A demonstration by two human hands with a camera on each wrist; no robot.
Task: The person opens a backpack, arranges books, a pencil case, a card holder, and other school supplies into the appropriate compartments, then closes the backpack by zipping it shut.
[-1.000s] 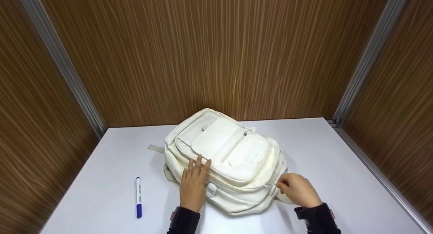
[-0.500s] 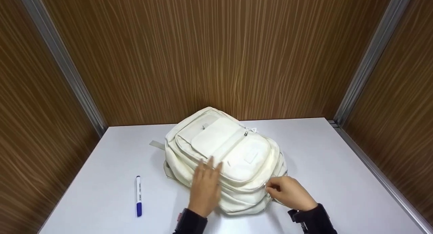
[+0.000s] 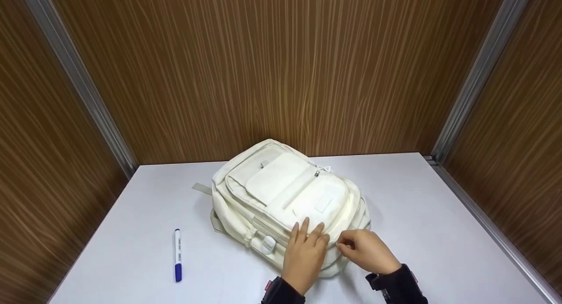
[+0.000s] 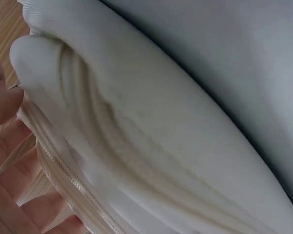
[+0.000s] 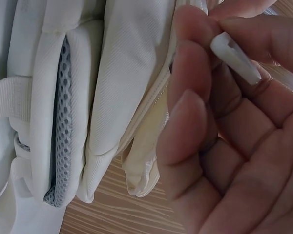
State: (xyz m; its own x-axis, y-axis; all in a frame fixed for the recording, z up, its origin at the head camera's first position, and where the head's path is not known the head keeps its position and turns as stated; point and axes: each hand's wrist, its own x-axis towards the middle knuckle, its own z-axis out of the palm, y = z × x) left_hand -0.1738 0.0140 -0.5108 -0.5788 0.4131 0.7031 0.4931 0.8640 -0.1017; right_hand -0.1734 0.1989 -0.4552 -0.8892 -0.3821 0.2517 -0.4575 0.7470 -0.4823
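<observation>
A cream backpack (image 3: 272, 181) lies on its back on the table, front pockets facing up. My left hand (image 3: 305, 258) rests on its near edge, fingers spread and fairly straight over the front pocket's rim. In the left wrist view those fingers (image 4: 19, 170) lie along the zipper seam. Just to the right, my right hand (image 3: 371, 251) pinches a zipper pull at the lower corner of the bag. The right wrist view shows the pale zipper pull (image 5: 235, 58) between thumb and curled fingers, beside the zipper teeth. The slider itself is mostly hidden by the fingers.
A white marker with a blue cap (image 3: 178, 255) lies on the white table (image 3: 131, 233) left of the backpack. A grey strap end (image 3: 202, 189) sticks out at the bag's left. Wood-patterned panels (image 3: 281, 75) enclose the table at the back and both sides.
My left hand has slid right along the backpack's near edge, closer to the right hand. My right hand, still pinching the zipper pull, has moved left along the zipper.
</observation>
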